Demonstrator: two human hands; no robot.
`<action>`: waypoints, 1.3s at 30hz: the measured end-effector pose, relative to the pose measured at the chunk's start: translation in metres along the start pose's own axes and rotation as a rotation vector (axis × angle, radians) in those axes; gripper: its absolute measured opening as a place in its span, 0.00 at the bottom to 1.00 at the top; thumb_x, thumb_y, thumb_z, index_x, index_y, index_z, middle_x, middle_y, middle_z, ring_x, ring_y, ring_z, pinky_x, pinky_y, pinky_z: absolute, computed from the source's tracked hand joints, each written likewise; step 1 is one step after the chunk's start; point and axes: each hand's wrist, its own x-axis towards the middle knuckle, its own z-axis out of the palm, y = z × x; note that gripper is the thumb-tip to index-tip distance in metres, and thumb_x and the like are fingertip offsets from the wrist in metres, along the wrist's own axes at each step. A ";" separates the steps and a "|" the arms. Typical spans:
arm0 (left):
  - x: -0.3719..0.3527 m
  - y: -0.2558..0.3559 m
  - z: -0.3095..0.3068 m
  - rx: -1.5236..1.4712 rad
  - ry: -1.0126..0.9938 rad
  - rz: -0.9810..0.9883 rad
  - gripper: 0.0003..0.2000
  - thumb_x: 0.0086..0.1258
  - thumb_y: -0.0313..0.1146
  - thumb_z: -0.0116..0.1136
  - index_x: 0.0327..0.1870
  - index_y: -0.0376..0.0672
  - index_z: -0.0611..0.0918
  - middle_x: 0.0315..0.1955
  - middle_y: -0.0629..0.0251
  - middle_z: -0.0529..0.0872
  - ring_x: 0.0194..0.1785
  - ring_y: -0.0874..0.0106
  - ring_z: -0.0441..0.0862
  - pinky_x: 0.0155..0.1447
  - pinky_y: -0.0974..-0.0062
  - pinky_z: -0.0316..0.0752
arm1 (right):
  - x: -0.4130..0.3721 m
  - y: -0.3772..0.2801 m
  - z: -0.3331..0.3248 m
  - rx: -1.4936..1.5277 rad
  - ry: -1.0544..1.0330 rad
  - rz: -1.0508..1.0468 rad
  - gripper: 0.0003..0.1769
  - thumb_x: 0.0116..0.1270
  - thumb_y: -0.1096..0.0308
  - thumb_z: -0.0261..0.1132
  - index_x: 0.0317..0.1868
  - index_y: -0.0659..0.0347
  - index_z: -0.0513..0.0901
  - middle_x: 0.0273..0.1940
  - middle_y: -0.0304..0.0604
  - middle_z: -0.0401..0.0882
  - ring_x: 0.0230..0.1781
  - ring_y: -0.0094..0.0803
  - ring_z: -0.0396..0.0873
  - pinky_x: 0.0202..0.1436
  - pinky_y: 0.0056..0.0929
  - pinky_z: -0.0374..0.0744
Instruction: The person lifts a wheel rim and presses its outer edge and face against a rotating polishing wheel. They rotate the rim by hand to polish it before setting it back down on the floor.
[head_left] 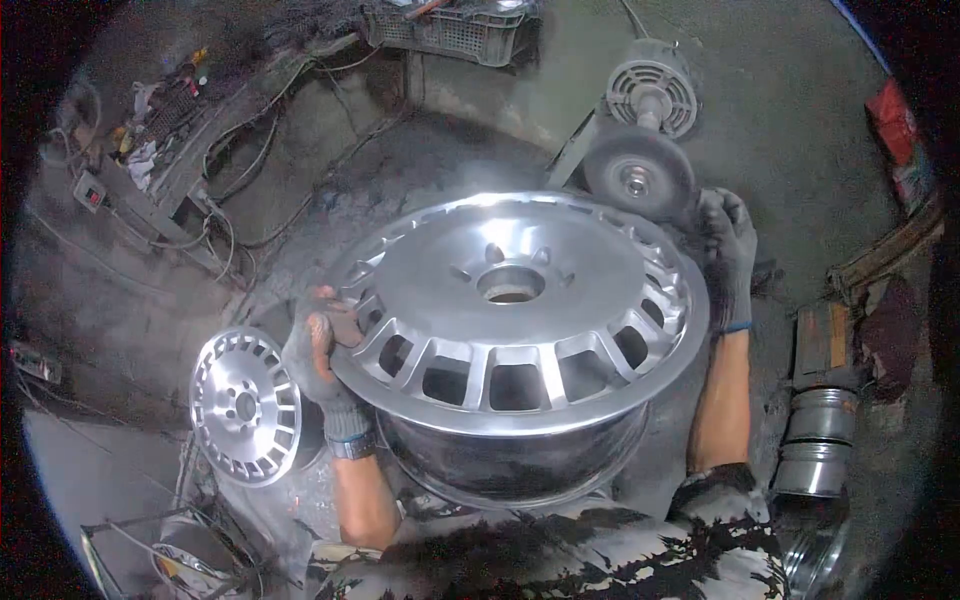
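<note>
A silver alloy wheel rim point(430, 290), its slotted face up and shiny, fills the middle of the head view. My left hand point(325, 350), in a worn grey glove with bare fingertips showing, grips its left edge, with fingers through a slot. My right hand point(732, 240), also gloved, is up at the far right of the rim, beside a dark round buffing wheel point(615, 175). Its fingers are curled; what they hold, if anything, I cannot make out. The buffing wheel sits on a motor point(655, 85), close behind the rim's far edge.
Another slotted rim point(222, 410) leans at the left. Stacked rims point(815, 440) and a cardboard box point(823, 338) stand at the right. A plastic crate point(455, 35) is at the back, and cables point(235, 215) hang from a cluttered ledge on the left.
</note>
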 end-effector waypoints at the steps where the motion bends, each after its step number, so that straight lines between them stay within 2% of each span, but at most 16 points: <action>1: 0.000 -0.001 -0.002 0.014 -0.018 0.004 0.21 0.74 0.38 0.49 0.34 0.26 0.86 0.30 0.51 0.88 0.39 0.62 0.85 0.66 0.57 0.74 | -0.007 0.006 0.002 0.158 -0.067 0.036 0.16 0.75 0.59 0.70 0.52 0.64 0.82 0.39 0.43 0.83 0.39 0.34 0.83 0.45 0.34 0.82; 4: 0.001 -0.003 -0.008 0.024 -0.070 -0.020 0.21 0.76 0.39 0.48 0.43 0.26 0.85 0.33 0.52 0.88 0.41 0.65 0.85 0.64 0.63 0.77 | -0.031 0.031 0.018 0.639 -0.257 0.135 0.14 0.78 0.59 0.67 0.48 0.63 0.79 0.32 0.38 0.78 0.29 0.26 0.78 0.32 0.27 0.79; 5: -0.001 0.002 -0.007 0.007 -0.079 -0.057 0.21 0.76 0.39 0.47 0.47 0.26 0.85 0.36 0.53 0.89 0.42 0.66 0.85 0.64 0.65 0.78 | -0.049 -0.001 0.036 0.755 -0.038 0.227 0.15 0.79 0.58 0.65 0.48 0.63 0.79 0.31 0.39 0.79 0.26 0.24 0.75 0.28 0.25 0.76; 9: -0.004 -0.005 -0.010 -0.245 -0.130 -0.095 0.21 0.78 0.39 0.50 0.54 0.26 0.80 0.40 0.52 0.86 0.43 0.70 0.83 0.55 0.73 0.78 | -0.063 0.010 0.031 0.751 -0.002 0.163 0.15 0.80 0.58 0.63 0.48 0.63 0.79 0.30 0.39 0.79 0.24 0.25 0.75 0.28 0.26 0.76; 12: -0.004 -0.018 -0.017 -0.360 -0.086 -0.279 0.28 0.76 0.45 0.53 0.63 0.25 0.75 0.43 0.49 0.85 0.45 0.69 0.83 0.56 0.73 0.78 | -0.077 0.005 0.028 0.665 0.017 0.115 0.15 0.80 0.58 0.63 0.47 0.63 0.79 0.30 0.39 0.79 0.24 0.25 0.75 0.28 0.26 0.76; 13: -0.004 -0.021 -0.018 -0.218 -0.084 -0.227 0.33 0.75 0.48 0.55 0.67 0.24 0.71 0.45 0.48 0.83 0.46 0.70 0.82 0.55 0.74 0.78 | -0.083 0.001 0.024 0.638 0.032 0.097 0.15 0.80 0.58 0.63 0.47 0.63 0.79 0.30 0.39 0.79 0.24 0.25 0.75 0.28 0.26 0.76; 16: 0.005 -0.017 -0.020 -0.245 -0.217 -0.179 0.35 0.74 0.51 0.56 0.67 0.24 0.72 0.43 0.51 0.83 0.46 0.71 0.81 0.54 0.76 0.78 | -0.099 -0.011 0.017 0.554 0.068 0.064 0.15 0.80 0.57 0.63 0.46 0.63 0.78 0.29 0.39 0.79 0.24 0.25 0.75 0.28 0.27 0.76; 17: 0.003 -0.025 -0.014 -0.288 -0.135 -0.189 0.35 0.76 0.54 0.52 0.66 0.25 0.72 0.42 0.53 0.83 0.44 0.72 0.80 0.53 0.77 0.78 | -0.101 -0.014 0.014 0.533 0.080 0.054 0.15 0.80 0.57 0.63 0.46 0.63 0.78 0.29 0.39 0.79 0.24 0.25 0.75 0.28 0.27 0.76; 20: 0.001 -0.017 -0.013 -0.104 -0.143 -0.281 0.33 0.79 0.54 0.47 0.66 0.26 0.73 0.42 0.54 0.84 0.45 0.72 0.81 0.57 0.75 0.77 | -0.104 -0.018 0.007 0.502 0.093 0.028 0.15 0.80 0.57 0.63 0.45 0.62 0.78 0.29 0.39 0.79 0.24 0.25 0.75 0.28 0.27 0.76; 23: -0.005 -0.020 -0.013 -0.227 -0.146 -0.173 0.30 0.82 0.50 0.44 0.67 0.26 0.73 0.42 0.55 0.84 0.48 0.72 0.81 0.62 0.74 0.75 | -0.102 -0.014 0.004 0.490 0.083 0.011 0.15 0.80 0.57 0.62 0.44 0.62 0.78 0.29 0.39 0.79 0.24 0.25 0.75 0.28 0.27 0.76; 25: -0.004 -0.025 -0.028 -0.224 -0.223 -0.139 0.29 0.79 0.44 0.49 0.69 0.25 0.69 0.47 0.53 0.81 0.52 0.68 0.80 0.61 0.73 0.77 | -0.096 -0.011 0.006 0.490 0.072 -0.003 0.15 0.80 0.57 0.62 0.44 0.62 0.78 0.29 0.39 0.79 0.24 0.25 0.75 0.28 0.27 0.76; 28: -0.011 -0.026 -0.029 -0.643 -0.160 -0.285 0.29 0.78 0.40 0.52 0.70 0.24 0.67 0.50 0.53 0.79 0.55 0.66 0.79 0.61 0.72 0.77 | -0.088 -0.004 0.010 0.495 0.050 -0.016 0.15 0.80 0.57 0.62 0.43 0.62 0.78 0.28 0.40 0.79 0.24 0.25 0.75 0.27 0.27 0.76; 30: -0.013 -0.029 -0.030 -0.772 -0.091 -0.366 0.30 0.77 0.40 0.52 0.70 0.23 0.67 0.50 0.53 0.79 0.55 0.66 0.79 0.62 0.72 0.76 | -0.080 0.001 0.013 0.507 0.031 -0.019 0.15 0.80 0.57 0.62 0.43 0.61 0.77 0.28 0.40 0.79 0.24 0.25 0.75 0.27 0.27 0.76; 34: -0.013 -0.018 -0.030 -0.512 -0.103 -0.333 0.32 0.75 0.41 0.56 0.70 0.22 0.66 0.49 0.54 0.78 0.55 0.68 0.78 0.63 0.73 0.75 | -0.069 0.011 0.021 0.550 -0.008 -0.012 0.15 0.80 0.56 0.62 0.42 0.61 0.77 0.28 0.40 0.79 0.24 0.26 0.75 0.27 0.28 0.76; 37: -0.014 -0.021 -0.029 -0.858 -0.058 -0.429 0.33 0.75 0.43 0.57 0.71 0.23 0.67 0.48 0.55 0.79 0.54 0.69 0.79 0.62 0.74 0.74 | -0.063 0.018 0.029 0.597 -0.039 0.014 0.15 0.80 0.56 0.62 0.41 0.61 0.77 0.28 0.40 0.79 0.24 0.26 0.75 0.27 0.28 0.75; 39: -0.015 -0.017 -0.028 -0.967 -0.085 -0.441 0.32 0.75 0.40 0.58 0.72 0.25 0.66 0.51 0.55 0.77 0.55 0.69 0.78 0.63 0.74 0.74 | -0.058 0.020 0.035 0.637 -0.066 0.031 0.15 0.80 0.56 0.62 0.41 0.60 0.77 0.27 0.40 0.79 0.24 0.26 0.75 0.27 0.28 0.75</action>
